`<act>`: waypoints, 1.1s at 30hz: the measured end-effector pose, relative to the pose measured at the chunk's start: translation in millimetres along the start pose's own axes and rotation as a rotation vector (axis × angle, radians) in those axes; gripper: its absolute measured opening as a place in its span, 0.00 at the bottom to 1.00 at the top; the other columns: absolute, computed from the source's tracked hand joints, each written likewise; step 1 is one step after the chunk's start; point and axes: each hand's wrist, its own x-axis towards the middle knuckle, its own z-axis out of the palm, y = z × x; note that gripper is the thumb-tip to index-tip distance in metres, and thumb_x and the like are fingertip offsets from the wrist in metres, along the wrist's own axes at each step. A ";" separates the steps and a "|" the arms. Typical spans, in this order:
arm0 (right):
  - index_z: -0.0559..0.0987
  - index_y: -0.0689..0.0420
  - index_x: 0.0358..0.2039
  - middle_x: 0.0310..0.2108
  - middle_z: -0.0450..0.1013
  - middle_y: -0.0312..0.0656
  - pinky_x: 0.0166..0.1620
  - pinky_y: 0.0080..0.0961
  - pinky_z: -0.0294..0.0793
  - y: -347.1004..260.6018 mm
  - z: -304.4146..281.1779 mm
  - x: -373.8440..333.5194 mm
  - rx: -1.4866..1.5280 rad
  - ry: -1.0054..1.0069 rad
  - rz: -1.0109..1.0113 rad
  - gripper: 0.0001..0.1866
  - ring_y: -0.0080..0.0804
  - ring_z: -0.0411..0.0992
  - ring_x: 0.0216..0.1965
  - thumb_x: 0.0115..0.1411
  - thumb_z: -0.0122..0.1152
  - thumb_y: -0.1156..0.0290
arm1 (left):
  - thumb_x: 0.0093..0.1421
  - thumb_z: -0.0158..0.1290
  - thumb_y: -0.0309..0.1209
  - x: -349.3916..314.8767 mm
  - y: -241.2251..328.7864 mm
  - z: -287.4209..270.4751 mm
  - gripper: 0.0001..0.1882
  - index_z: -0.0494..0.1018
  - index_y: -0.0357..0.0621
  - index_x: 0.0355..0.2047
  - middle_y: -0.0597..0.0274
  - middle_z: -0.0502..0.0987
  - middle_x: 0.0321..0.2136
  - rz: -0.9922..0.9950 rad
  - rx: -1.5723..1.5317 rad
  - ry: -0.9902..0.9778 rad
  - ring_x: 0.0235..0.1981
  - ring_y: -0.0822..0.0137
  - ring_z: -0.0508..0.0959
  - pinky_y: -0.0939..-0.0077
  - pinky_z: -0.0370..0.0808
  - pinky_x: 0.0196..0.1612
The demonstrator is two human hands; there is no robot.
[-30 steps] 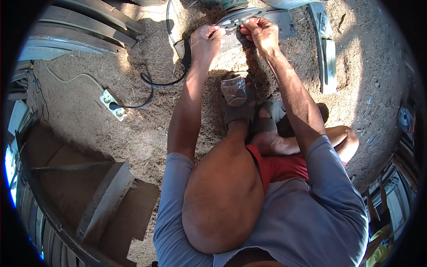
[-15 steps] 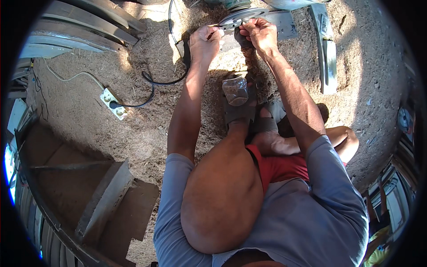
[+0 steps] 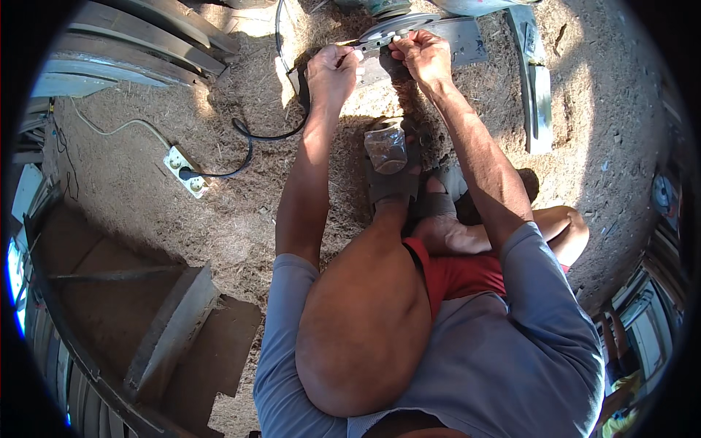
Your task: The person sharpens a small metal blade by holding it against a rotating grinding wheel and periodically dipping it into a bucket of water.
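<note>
While the person sits on the sawdust-strewn ground (image 3: 241, 219), both arms stretch forward to a machine part lying at the top of the view. Largest around the grips is that ground, spreading to every side of the hands. Well to the left of the left grip and nearer the person lie wooden boards (image 3: 157, 332) in shade, and more grey planks (image 3: 124, 51) lie far left of it, level with the hands. Just beyond the right grip sits a flat grey metal plate (image 3: 460, 40), and well to its right a long metal bar (image 3: 537, 102) lies on the ground. A round metal disc (image 3: 398, 25) rests on the plate, touching both grips. Below the grips, toward the person, a sandalled foot (image 3: 391, 171) is planted with a small clear bag (image 3: 385, 148) on it. A black cable (image 3: 270, 135) curls from beside the left grip down to a white power strip (image 3: 185, 170) well to its lower left. The left hand (image 3: 332, 73) is pressed together, pinching a thin tool (image 3: 354, 45) at the disc's edge. The right hand (image 3: 423, 55) has its fingers pressed together on the disc's rim
</note>
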 end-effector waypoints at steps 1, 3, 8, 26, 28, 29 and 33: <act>0.76 0.57 0.28 0.30 0.81 0.39 0.29 0.13 0.72 0.3 -0.1 0.3 0.003 -0.004 -0.002 0.07 0.18 0.77 0.28 0.62 0.62 0.72 | 0.61 0.54 0.21 -0.4 0.3 0.5 0.05 0.75 0.30 0.37 0.55 0.81 0.29 -0.001 -0.006 0.004 0.27 0.72 0.81 0.83 0.78 0.29; 0.75 0.58 0.27 0.30 0.81 0.40 0.29 0.13 0.72 -0.5 2.5 0.6 0.015 -0.018 -0.009 0.07 0.18 0.77 0.28 0.62 0.62 0.73 | 0.61 0.54 0.21 0.2 -5.0 -1.9 0.05 0.74 0.30 0.37 0.54 0.82 0.29 0.019 0.019 0.017 0.27 0.72 0.82 0.83 0.78 0.28; 0.75 0.59 0.27 0.29 0.81 0.41 0.29 0.14 0.73 2.8 3.5 2.1 -0.029 -0.023 -0.024 0.07 0.19 0.77 0.29 0.62 0.62 0.73 | 0.61 0.54 0.21 -1.3 -5.5 -2.0 0.05 0.74 0.30 0.36 0.53 0.82 0.29 0.009 0.027 0.034 0.26 0.73 0.81 0.82 0.77 0.28; 0.80 0.61 0.33 0.27 0.81 0.39 0.30 0.16 0.76 -0.8 -0.9 -0.7 0.133 0.010 0.000 0.05 0.19 0.78 0.27 0.61 0.62 0.72 | 0.61 0.56 0.21 3.0 -3.8 5.5 0.06 0.76 0.31 0.38 0.58 0.81 0.30 0.013 0.044 0.022 0.28 0.75 0.79 0.84 0.77 0.29; 0.80 0.61 0.33 0.27 0.81 0.39 0.29 0.16 0.76 -1.3 -0.9 -2.1 0.149 0.008 0.002 0.05 0.19 0.78 0.27 0.61 0.62 0.72 | 0.61 0.56 0.21 2.3 -1.7 4.0 0.07 0.76 0.31 0.39 0.58 0.81 0.30 0.007 0.067 0.016 0.29 0.75 0.79 0.83 0.77 0.30; 0.80 0.61 0.33 0.27 0.81 0.39 0.29 0.16 0.76 -1.0 -2.1 -2.3 0.159 0.009 -0.002 0.05 0.19 0.78 0.27 0.61 0.62 0.72 | 0.61 0.56 0.22 1.8 2.2 4.6 0.07 0.76 0.31 0.38 0.58 0.81 0.30 -0.006 0.049 0.013 0.28 0.75 0.79 0.83 0.77 0.30; 0.79 0.60 0.33 0.27 0.80 0.39 0.27 0.16 0.75 -1.7 -2.5 -2.2 0.207 0.032 0.017 0.05 0.20 0.78 0.27 0.61 0.62 0.72 | 0.61 0.56 0.23 1.9 11.5 5.6 0.07 0.76 0.31 0.38 0.58 0.81 0.30 -0.023 0.075 0.011 0.28 0.75 0.80 0.82 0.77 0.30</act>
